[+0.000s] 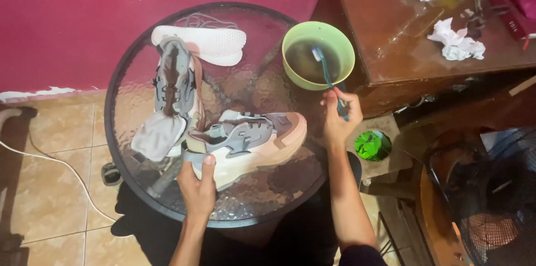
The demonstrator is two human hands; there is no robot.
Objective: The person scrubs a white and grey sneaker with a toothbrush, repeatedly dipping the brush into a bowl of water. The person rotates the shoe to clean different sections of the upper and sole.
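Note:
My left hand grips the heel of a grey, cream and pink sneaker lying on its side on a round glass table. My right hand holds a teal toothbrush by the handle. Its bristled head dips into murky water in a green bowl at the table's far right edge. A second matching sneaker lies further back on the left, beside a white insole.
A grey insole or cloth lies by the second sneaker. A dark wooden desk with crumpled paper stands to the right. A green lid sits below it, a fan at the lower right, and a white cable crosses the tiled floor.

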